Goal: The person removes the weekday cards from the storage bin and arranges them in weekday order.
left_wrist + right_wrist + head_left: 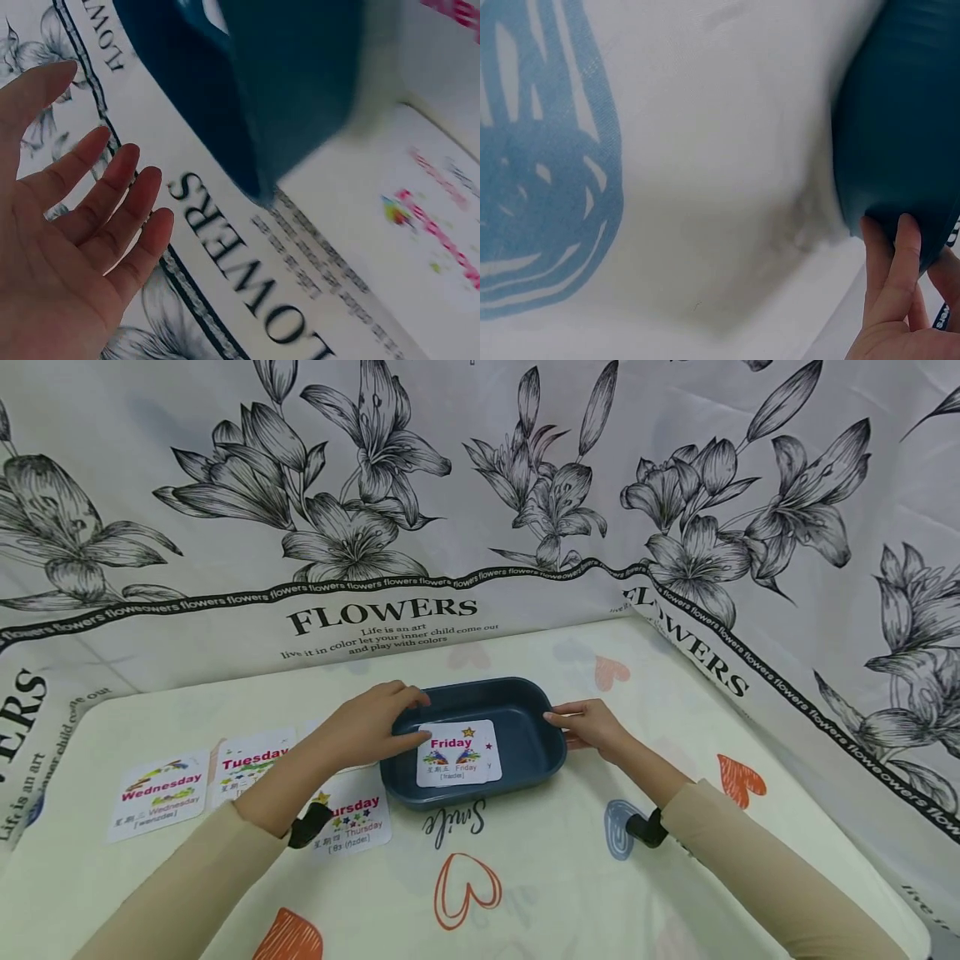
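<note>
A dark blue rectangular tray (525, 777) is in front of me in the head view. Inside it lies a white "Friday" card (459, 760), with the edge of another card showing from under it. My right hand (588, 727) grips the tray's right end, thumb at the rim and fingers against the outer wall, also seen in the right wrist view. Over the tray's left end is my left hand (378, 722). Its fingers are loosely spread and apart from the tray (300, 90) in the left wrist view. Whether the tray is lifted, I cannot tell.
Left of the tray lie a "Wednesday" card (161, 793), a "Tuesday" card (251, 760) and a "Thursday" card (352, 818), partly behind my left arm. Another card is mostly hidden there. A flower-printed curtain (525, 602) borders the heart-patterned tablecloth (540, 877).
</note>
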### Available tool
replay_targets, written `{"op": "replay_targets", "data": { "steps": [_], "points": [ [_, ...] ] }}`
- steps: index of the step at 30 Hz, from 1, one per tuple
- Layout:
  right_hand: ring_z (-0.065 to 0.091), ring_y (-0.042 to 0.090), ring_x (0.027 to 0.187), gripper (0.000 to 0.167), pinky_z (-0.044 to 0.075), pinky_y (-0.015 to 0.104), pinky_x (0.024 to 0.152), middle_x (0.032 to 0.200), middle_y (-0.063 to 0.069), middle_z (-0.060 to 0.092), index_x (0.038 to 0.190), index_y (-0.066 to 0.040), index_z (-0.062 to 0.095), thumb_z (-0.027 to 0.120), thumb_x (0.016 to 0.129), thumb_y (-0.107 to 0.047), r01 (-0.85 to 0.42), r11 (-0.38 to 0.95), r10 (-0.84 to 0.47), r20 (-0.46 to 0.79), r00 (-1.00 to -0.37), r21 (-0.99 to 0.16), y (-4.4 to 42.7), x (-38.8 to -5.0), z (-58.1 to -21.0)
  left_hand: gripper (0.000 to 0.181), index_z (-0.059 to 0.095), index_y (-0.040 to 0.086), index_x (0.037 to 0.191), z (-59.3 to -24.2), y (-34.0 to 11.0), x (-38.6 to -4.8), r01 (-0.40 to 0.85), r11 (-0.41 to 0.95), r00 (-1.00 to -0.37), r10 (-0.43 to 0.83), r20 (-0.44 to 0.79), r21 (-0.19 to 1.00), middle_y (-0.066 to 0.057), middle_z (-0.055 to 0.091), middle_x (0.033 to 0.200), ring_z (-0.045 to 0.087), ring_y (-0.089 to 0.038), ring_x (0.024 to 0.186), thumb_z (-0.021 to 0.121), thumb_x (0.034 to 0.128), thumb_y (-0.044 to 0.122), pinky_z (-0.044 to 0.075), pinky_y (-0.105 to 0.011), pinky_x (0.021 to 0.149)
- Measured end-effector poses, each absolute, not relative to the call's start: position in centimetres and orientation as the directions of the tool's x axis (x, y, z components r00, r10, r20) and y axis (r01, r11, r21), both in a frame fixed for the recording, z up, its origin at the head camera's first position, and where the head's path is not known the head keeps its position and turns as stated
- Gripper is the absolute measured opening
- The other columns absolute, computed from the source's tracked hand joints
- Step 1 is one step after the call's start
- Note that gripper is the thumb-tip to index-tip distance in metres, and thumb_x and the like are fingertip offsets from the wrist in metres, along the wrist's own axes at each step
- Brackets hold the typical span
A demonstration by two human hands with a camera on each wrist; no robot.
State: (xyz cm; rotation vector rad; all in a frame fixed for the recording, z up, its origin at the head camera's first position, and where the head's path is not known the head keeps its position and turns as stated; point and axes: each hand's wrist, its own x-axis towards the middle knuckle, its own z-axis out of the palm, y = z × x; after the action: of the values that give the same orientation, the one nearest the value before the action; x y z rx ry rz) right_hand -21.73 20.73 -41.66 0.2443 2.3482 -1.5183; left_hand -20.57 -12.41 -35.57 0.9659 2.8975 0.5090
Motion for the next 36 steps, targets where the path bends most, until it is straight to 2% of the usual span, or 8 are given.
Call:
{"op": "replay_targets", "data": {
  "steps": [6,15,19,28,36],
  "points": [
    [0.067,0.012,0.076,0.045,0.054,0.026,0.063,0.119,0.020,0.059,0.124,0.003,0.055,0.062,0.089,-0.023,0.319,0.418,-0.033,-0.366,-0.930,-0.851,20.8,-21.7,-41.6,0.046,0.056,0.013,0.119,-34.5,-9.0,-21.2,0.609,0.732,-0.776,0.630,0.035,0.307,-0.007,0.057,0.112,0.054,-0.021,0.100,0.064,0.0837,0.041,0.048,-0.040,0.083],
    [0.067,0.011,0.073,0.044,0.054,0.026,0.063,0.119,0.020,0.060,0.124,0.003,0.055,0.062,0.088,-0.023,0.314,0.399,-0.043,-0.360,-0.932,-0.862,20.9,-21.7,-41.5,0.044,0.057,0.015,0.119,-34.2,-6.3,-22.2,0.630,0.705,-0.749,0.662,0.015,0.326,-0.004,0.056,0.109,0.053,-0.018,0.091,0.063,0.0844,0.042,0.048,-0.035,0.076],
    [0.066,0.011,0.074,0.044,0.055,0.026,0.063,0.119,0.020,0.059,0.124,0.002,0.055,0.063,0.088,-0.023,0.315,0.399,-0.040,-0.360,-0.932,-0.861,20.9,-21.7,-41.6,0.043,0.056,0.015,0.119,-34.6,-5.4,-22.8,0.629,0.699,-0.745,0.667,0.008,0.340,-0.005,0.056,0.111,0.055,-0.019,0.096,0.063,0.0849,0.040,0.048,-0.037,0.079],
    [0.066,0.010,0.073,0.044,0.055,0.027,0.064,0.118,0.020,0.060,0.123,0.003,0.056,0.062,0.088,-0.023,0.316,0.402,-0.037,-0.359,-0.932,-0.859,20.9,-21.8,-41.7,0.046,0.055,0.012,0.122,-35.9,-3.9,-23.7,0.592,0.730,-0.752,0.653,-0.089,0.342,-0.008,0.057,0.115,0.055,-0.021,0.102,0.063,0.0851,0.039,0.047,-0.038,0.085],
    [0.067,0.013,0.075,0.044,0.054,0.026,0.063,0.118,0.019,0.060,0.122,0.002,0.057,0.064,0.087,-0.023,0.333,0.392,-0.018,-0.369,-0.929,-0.858,20.7,-21.7,-41.7,0.055,0.053,0.008,0.126,-38.0,-3.3,-24.9,0.496,0.808,-0.774,0.577,-0.260,0.317,-0.011,0.054,0.124,0.052,-0.025,0.113,0.069,0.0812,0.036,0.042,-0.041,0.096]
  ]
}}
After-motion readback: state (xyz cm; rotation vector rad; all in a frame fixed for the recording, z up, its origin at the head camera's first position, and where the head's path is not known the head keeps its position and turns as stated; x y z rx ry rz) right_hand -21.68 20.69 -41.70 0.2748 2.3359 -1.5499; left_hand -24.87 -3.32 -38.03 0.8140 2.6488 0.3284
